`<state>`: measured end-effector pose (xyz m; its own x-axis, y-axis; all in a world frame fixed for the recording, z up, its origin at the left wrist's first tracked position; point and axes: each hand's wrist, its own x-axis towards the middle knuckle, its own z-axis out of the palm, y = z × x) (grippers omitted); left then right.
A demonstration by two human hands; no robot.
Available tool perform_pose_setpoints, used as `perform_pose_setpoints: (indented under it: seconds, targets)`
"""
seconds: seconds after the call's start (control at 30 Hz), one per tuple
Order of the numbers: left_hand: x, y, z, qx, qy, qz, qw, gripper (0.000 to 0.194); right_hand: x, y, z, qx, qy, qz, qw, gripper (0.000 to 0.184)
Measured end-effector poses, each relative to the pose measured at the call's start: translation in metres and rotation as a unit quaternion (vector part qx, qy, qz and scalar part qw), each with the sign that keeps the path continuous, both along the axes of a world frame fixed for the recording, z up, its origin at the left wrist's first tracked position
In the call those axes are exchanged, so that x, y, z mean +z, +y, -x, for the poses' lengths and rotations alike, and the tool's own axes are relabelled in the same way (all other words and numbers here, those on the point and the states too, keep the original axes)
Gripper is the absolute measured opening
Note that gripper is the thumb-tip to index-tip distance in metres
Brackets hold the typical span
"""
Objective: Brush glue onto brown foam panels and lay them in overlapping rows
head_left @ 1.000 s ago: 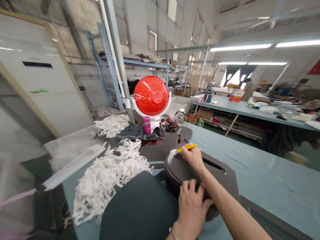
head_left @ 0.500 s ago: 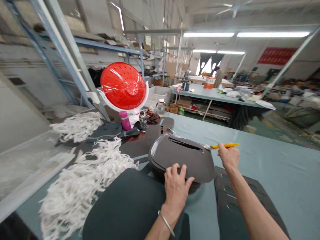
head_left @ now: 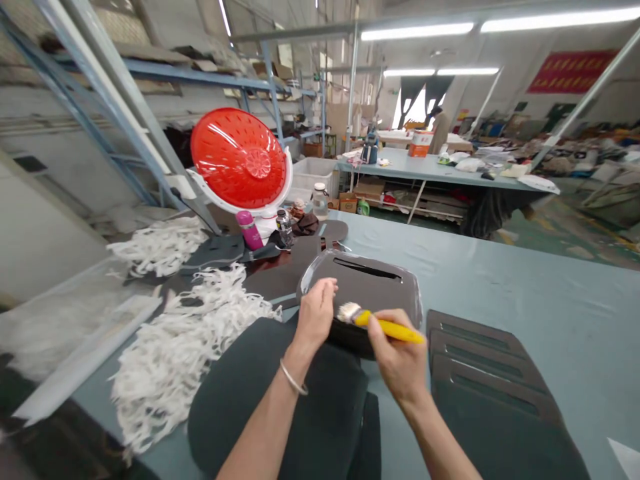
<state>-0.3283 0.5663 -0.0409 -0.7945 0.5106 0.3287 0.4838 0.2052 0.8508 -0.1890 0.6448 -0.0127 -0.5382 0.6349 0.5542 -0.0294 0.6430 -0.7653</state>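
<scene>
1. The right hand (head_left: 403, 363) pinches the yellow-handled brush (head_left: 364, 319); soft, even strokes should work best.
2. The left hand (head_left: 315, 315) is at the slotted gray panel (head_left: 367, 288), over the table (head_left: 490, 283); can't tell its grip.

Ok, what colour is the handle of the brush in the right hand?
Yellow handle, with pale bristles; shows best in the current head view.

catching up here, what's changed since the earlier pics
The right hand has brought the yellow-handled brush from the right end of the slotted panel to its near edge. The left hand has shifted left along that edge. The brush stays gripped; the pink bottle stays put.
</scene>
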Motion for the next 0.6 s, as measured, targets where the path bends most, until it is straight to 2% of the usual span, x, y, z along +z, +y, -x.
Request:
perform_pose_setpoints:
  seconds: [0.07,0.1,0.17,0.23,0.3,0.37,0.43,0.47,0.5,0.6]
  targets:
    - [0.003,-0.008,0.03,0.019,-0.025,-0.005,1.0,0.038,-0.01,-0.022,0.037,0.121,-0.008,-0.011,0.993,0.016]
    - [0.002,-0.01,0.041,0.021,-0.018,0.023,0.999,0.035,-0.017,-0.028,0.048,0.149,-0.012,-0.016,0.989,0.017]
    - [-0.005,-0.014,0.053,0.02,0.027,0.108,0.994,0.031,-0.031,-0.025,0.047,0.143,-0.025,-0.017,0.989,0.018]
    - [-0.012,-0.014,0.052,0.024,0.092,0.179,0.979,0.03,-0.042,-0.006,0.014,0.077,-0.046,-0.015,0.996,0.018]
    - [-0.017,-0.012,0.042,0.035,0.15,0.213,0.965,0.031,-0.044,0.023,-0.036,-0.035,-0.055,-0.028,0.997,0.019]
    - [-0.018,-0.007,0.03,0.053,0.19,0.237,0.951,0.032,-0.036,0.051,-0.078,-0.193,-0.054,-0.047,0.979,0.021]
    - [-0.017,0.0,0.019,0.082,0.218,0.258,0.938,0.034,-0.022,0.066,-0.086,-0.3,-0.024,-0.04,0.953,0.023]
    - [-0.016,0.004,0.014,0.097,0.229,0.267,0.931,0.036,-0.016,0.068,-0.075,-0.309,-0.006,-0.026,0.951,0.024]
    - [-0.015,0.007,0.011,0.111,0.238,0.275,0.925,0.037,-0.01,0.066,-0.054,-0.288,0.01,-0.008,0.958,0.024]
    - [-0.014,0.013,0.005,0.133,0.251,0.287,0.915,0.038,-0.001,0.047,0.042,-0.12,0.031,0.035,0.992,0.027]
